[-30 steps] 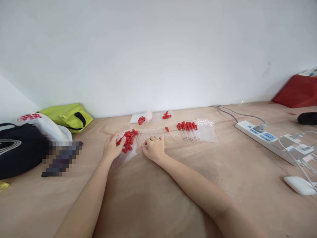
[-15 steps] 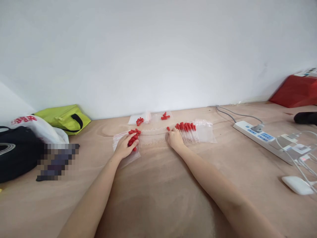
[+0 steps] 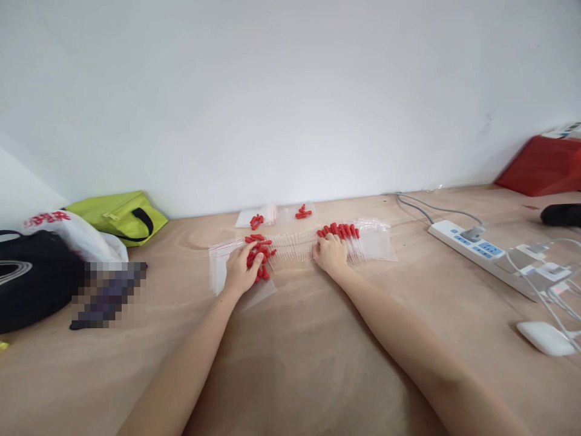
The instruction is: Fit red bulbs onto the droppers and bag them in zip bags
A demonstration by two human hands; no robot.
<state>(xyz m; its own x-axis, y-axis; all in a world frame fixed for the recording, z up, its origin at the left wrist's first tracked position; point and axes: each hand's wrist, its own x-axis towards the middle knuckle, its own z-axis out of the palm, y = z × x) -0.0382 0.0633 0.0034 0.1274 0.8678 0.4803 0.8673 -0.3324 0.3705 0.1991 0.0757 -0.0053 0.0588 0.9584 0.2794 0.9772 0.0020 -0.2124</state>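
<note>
My left hand [image 3: 242,266] rests with fingers apart on a pile of small red caps [image 3: 264,257], which lies on clear zip bags [image 3: 218,260]. Right of the pile, a row of thin clear tubes [image 3: 290,247] lies side by side. My right hand [image 3: 331,253] has its fingers bent together at the left end of the red-capped tubes [image 3: 347,231]; what its fingertips hold is too small to make out. These capped tubes lie partly on a clear bag [image 3: 377,242].
Two small groups of red pieces [image 3: 256,221] [image 3: 302,212] lie near the wall. A power strip [image 3: 481,257] with cables and a white case [image 3: 544,338] are at the right. A green bag [image 3: 115,215] and black bag [image 3: 40,278] stand left.
My left hand has moved right together with the red pile, now over part of the tube row. My right hand has shifted right to the capped tubes.
</note>
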